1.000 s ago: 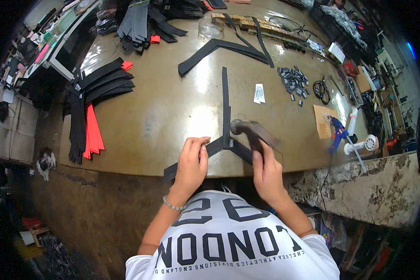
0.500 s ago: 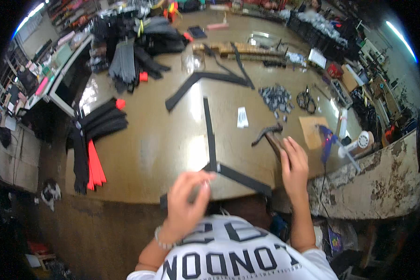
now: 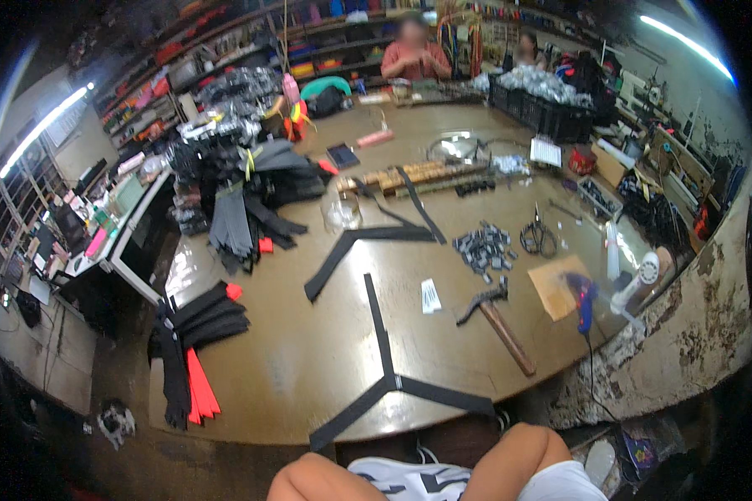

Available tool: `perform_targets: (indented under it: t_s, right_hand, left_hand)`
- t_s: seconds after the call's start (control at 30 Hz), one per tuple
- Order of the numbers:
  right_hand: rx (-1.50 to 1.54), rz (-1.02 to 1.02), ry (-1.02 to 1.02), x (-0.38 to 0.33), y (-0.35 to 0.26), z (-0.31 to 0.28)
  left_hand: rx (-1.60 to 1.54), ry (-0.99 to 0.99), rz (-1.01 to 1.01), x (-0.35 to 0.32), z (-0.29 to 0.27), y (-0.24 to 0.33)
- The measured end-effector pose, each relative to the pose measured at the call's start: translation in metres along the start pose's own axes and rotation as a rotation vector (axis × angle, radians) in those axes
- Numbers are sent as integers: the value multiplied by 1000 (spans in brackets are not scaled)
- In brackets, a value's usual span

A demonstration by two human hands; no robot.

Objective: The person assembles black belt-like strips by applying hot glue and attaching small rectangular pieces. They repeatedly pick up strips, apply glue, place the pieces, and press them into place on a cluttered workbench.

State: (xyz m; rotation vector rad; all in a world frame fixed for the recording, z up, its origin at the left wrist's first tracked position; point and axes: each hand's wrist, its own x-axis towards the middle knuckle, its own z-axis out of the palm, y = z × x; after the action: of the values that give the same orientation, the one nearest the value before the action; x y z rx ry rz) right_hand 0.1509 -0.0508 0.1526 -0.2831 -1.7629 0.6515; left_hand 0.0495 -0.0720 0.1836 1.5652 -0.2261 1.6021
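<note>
Worktop (image 3: 309,367): large rounded slab with a smooth, glossy brown surface; its front edge on the right is chipped and flaking.
Dark strap heap (image 3: 251,184): big pile of black and grey webbing pieces at the far left of the worktop, some hanging over a grey bundle.
Y-shaped strap piece (image 3: 390,380): flat black webbing, three arms joined at one point; one long arm runs away up the worktop, two shorter arms splay toward the near edge, and the left one overhangs it. It lies bare, with nothing touching it.
Second strap piece (image 3: 368,236): the same black webbing in an angled shape, farther back, well apart from the first.
Black and red stack (image 3: 194,334): flat black strips fanned at the left edge, with bright red-orange pointed strips below them.
Hammer (image 3: 500,321): dark metal head, long wooden handle, lying flat just right of the Y-shaped strap piece.
Cardboard square (image 3: 560,286): tan, flat, beside the hammer.
Buckle pile (image 3: 485,247): small dark metal or plastic fittings in a loose heap.
Scissors (image 3: 537,238): black loop handles, right of the fittings.
White card (image 3: 430,296): small rectangle between the strap and the hammer.
Forearms: two bare arms (image 3: 510,463) enter from the lower edge, over a white printed shirt.
Hands: out of frame below the edge, so I cannot tell whether they are open or closed.
</note>
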Motion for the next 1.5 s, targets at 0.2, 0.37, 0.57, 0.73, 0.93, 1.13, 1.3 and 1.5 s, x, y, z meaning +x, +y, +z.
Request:
perform_targets:
  t_s: [0.2, 0.37, 0.57, 0.73, 0.93, 1.13, 1.3, 1.5]
  right_hand:
    - [-22, -17, 4, 3, 2, -2]
    - [-87, -74, 31, -8, -2, -3]
    - [-206, -181, 73, -9, -9, -11]
    - [-331, -320, 76, -18, -24, -22]
    - [-545, 29, 22, -77, -13, -40]
    - [205, 1283, 104, -150, 10, -32]
    - [614, 1289, -3, -161, 54, -3]
    - [782, 1268, 327, -130, 88, 1]
  left_hand:
    - [-58, -31, 8, 3, 6, -3]
    - [-51, -55, 4, -5, 4, -3]
    - [-36, -72, 24, -9, 0, -5]
    - [0, -145, 65, -21, -12, -9]
    - [936, -435, -41, -63, -82, -31]
    - [1348, -309, -784, -120, -113, -63]
    - [1372, -448, -684, -132, -118, -69]
    - [1269, -370, -767, -102, -126, -66]
